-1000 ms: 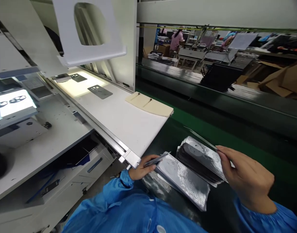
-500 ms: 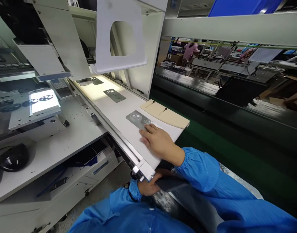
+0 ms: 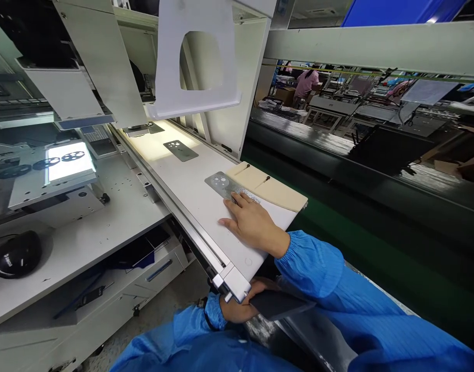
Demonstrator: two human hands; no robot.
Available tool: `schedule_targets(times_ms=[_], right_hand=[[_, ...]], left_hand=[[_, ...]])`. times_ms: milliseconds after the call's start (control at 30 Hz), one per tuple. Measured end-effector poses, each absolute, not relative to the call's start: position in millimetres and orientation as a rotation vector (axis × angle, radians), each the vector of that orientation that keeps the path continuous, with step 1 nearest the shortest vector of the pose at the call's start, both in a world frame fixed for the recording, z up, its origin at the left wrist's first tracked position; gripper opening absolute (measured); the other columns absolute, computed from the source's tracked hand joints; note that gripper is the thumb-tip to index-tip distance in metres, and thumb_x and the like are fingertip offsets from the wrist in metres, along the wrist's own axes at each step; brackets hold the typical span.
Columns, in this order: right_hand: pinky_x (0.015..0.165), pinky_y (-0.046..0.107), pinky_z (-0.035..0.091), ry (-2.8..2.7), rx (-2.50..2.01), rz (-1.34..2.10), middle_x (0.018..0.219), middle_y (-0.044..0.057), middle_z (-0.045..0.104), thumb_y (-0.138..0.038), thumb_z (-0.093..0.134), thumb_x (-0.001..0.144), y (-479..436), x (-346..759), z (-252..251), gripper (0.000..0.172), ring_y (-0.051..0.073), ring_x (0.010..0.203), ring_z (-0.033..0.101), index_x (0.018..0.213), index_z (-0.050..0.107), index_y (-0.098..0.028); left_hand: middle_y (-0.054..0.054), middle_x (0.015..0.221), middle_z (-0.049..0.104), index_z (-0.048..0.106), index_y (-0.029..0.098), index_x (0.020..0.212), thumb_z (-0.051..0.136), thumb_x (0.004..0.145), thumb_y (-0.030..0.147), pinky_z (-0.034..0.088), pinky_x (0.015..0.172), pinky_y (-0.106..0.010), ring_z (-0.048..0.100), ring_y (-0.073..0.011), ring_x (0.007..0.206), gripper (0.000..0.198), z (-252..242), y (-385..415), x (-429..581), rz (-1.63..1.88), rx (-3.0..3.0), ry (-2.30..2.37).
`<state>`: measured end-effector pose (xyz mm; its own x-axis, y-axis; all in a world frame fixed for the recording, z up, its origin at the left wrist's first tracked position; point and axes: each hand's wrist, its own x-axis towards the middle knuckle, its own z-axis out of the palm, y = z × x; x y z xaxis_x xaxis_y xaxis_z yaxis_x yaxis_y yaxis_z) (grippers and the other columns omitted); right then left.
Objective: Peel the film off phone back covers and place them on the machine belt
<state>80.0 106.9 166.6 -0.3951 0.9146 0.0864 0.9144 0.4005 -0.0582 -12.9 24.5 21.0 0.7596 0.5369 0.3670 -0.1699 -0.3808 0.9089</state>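
My right hand [image 3: 249, 219] lies with its fingers spread on the near part of a grey phone back panel [image 3: 219, 181], which has several round camera holes at its far end. The panel rests flat on the white conveyor belt [image 3: 206, 199]. Farther along the belt lies a second phone back panel [image 3: 180, 150], and a third panel [image 3: 155, 127] sits under the machine's light. Below the belt's end, my left hand [image 3: 240, 307] is closed around the edge of a dark flat sheet [image 3: 278, 304]. Clear plastic hangs beside that sheet; some of the left fingers are hidden.
A cream guide plate [image 3: 266, 187] is fixed along the belt's right side. The metal rail [image 3: 190, 227] edges its left. A black mouse [image 3: 18, 254] stands on the white bench. Beyond the dark green conveyor [image 3: 337, 217], a person in pink [image 3: 306, 82] is among tables.
The near panel has shifted slightly right, toward the cream guide plate, with my right hand on it. The dark sheet in my left hand shows more clearly. The view has shifted a little.
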Motion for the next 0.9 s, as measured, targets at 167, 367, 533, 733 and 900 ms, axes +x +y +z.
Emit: schedule_targets(times_ms=[167, 367, 533, 733, 900], right_hand=[[0.109, 0.047, 0.032, -2.538, -1.682, 0.02, 0.144, 0.021, 0.035, -0.053, 0.046, 0.094, 106, 77, 166, 0.062, 0.036, 0.134, 0.03, 0.138, 0.045, -0.009], [0.106, 0.05, 0.036, -2.458, -1.543, -0.067, 0.139, 0.021, 0.043, -0.045, 0.055, 0.091, 96, 94, 178, 0.053, 0.036, 0.128, 0.04, 0.13, 0.053, -0.008], [0.08, 0.032, 0.052, -2.356, -1.183, 0.228, 0.098, 0.007, 0.067, -0.036, 0.047, 0.097, 38, 148, 209, 0.026, 0.019, 0.091, 0.062, 0.103, 0.065, -0.017], [0.075, 0.029, 0.051, -2.538, -1.126, 0.582, 0.102, 0.007, 0.064, -0.026, 0.044, 0.098, -28, 177, 192, 0.023, 0.016, 0.091, 0.06, 0.111, 0.063, -0.02], [0.072, 0.027, 0.05, -2.409, -1.077, 0.597, 0.088, 0.005, 0.066, -0.026, 0.047, 0.098, -27, 175, 176, 0.023, 0.015, 0.083, 0.06, 0.093, 0.067, -0.017]], left_hand=[[-0.013, 0.124, 0.064, 0.055, 0.026, 0.129, 0.043, 0.093, 0.043, 0.046, 0.104, -0.042, 0.059, -0.0311, 0.118, 0.042, 21, 24, -13, 0.792, 1.802, 0.25], [-0.013, 0.123, 0.065, 0.057, 0.025, 0.127, 0.045, 0.092, 0.045, 0.046, 0.103, -0.041, 0.059, -0.0302, 0.117, 0.042, 13, 23, -10, 0.818, 1.771, 0.258], [-0.014, 0.122, 0.064, 0.056, 0.019, 0.126, 0.046, 0.091, 0.051, 0.046, 0.101, -0.043, 0.06, -0.0277, 0.115, 0.048, 5, 25, -10, 0.797, 1.758, 0.299], [-0.01, 0.122, 0.065, 0.058, 0.02, 0.124, 0.05, 0.091, 0.045, 0.043, 0.102, -0.04, 0.059, -0.0246, 0.114, 0.042, 2, 24, -13, 0.721, 1.73, 0.395], [-0.01, 0.123, 0.066, 0.063, 0.019, 0.12, 0.054, 0.088, 0.051, 0.043, 0.103, -0.039, 0.06, -0.0263, 0.114, 0.046, 4, 23, -12, 0.724, 1.687, 0.416]])
